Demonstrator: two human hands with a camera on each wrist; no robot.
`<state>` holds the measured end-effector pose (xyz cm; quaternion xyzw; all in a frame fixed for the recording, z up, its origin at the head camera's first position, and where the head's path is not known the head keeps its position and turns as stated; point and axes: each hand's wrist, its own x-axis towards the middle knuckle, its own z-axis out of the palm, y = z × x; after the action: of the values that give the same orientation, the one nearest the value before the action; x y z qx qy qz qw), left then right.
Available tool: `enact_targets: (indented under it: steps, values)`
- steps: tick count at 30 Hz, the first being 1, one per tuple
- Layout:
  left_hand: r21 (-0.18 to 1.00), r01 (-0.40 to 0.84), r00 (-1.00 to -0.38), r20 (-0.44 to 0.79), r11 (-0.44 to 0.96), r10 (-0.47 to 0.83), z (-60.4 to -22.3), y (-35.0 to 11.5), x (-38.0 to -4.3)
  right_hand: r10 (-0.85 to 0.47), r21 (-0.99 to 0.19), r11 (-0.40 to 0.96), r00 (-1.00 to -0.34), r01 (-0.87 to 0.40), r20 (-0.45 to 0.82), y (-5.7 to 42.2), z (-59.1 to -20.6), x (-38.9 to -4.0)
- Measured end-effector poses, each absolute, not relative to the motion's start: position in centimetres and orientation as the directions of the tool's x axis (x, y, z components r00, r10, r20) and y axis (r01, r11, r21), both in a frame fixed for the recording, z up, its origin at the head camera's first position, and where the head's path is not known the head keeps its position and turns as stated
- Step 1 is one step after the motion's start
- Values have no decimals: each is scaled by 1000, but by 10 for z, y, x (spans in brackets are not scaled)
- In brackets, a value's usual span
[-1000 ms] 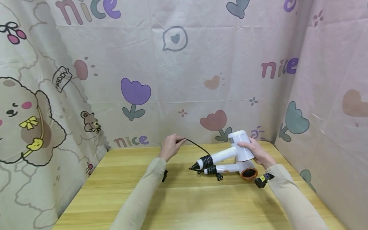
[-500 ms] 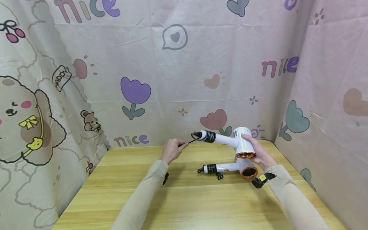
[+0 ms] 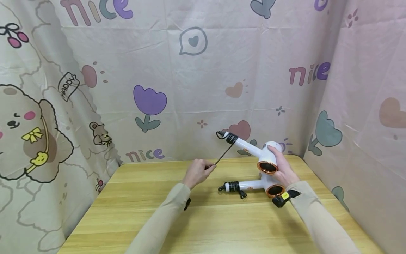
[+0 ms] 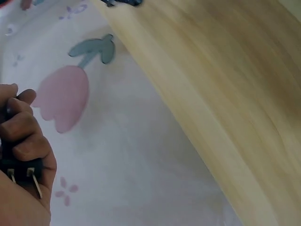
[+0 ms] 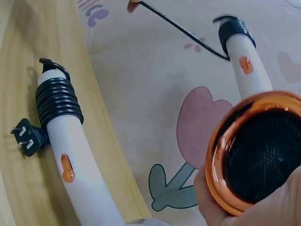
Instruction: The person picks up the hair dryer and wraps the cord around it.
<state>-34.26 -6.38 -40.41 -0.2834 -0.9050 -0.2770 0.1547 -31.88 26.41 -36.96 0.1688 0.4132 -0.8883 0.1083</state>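
Up off the table, a white hair dryer [image 3: 248, 147] with a copper-coloured rim is gripped round its head by my right hand [image 3: 284, 168]. Its handle slants up to the left, with black cord coiled [image 3: 232, 138] near the tip. A stretch of cord [image 3: 224, 154] runs taut from that coil down to my left hand [image 3: 197, 173]. Inside the curled left fingers sits the black two-pin plug [image 4: 21, 169], seen in the left wrist view. Below lies a second white hair dryer [image 3: 250, 185], its cord wound round the handle and its plug [image 5: 29, 137] beside it.
Both dryers are over the right half of a wooden table [image 3: 139, 211]. A patterned cloth [image 3: 190, 88] hangs behind the table's back edge and along both sides.
The held dryer's handle has swung upward, turning its copper rim forward. My left hand has shifted slightly right and down, the cord straightening. The lower dryer has stayed put.
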Motion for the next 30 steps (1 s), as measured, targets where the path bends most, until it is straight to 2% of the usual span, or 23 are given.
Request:
enact_targets:
  steps: [6,9,13,20,24,30]
  values:
    - [362,677,-721,500,641,479,-394,-54,-332,151,-808,-541,-918,233,-366,257,-370,-317]
    - [370,690,-710,513,622,483,-388,-52,-329,269,-874,-447,-903,192,-336,253,-370,-318]
    - [379,696,-706,519,610,482,-382,-51,-325,337,-934,-321,-903,157,-268,249,-374,-320]
    - [356,719,-675,563,597,477,-374,-49,-323,399,-992,64,-914,105,-71,245,-379,-317]
    - [337,724,-657,601,601,455,-368,-49,-324,383,-983,169,-924,66,4,245,-378,-315]
    - [221,731,-599,661,645,453,-357,-50,-325,276,-954,301,-956,-8,95,247,-376,-314]
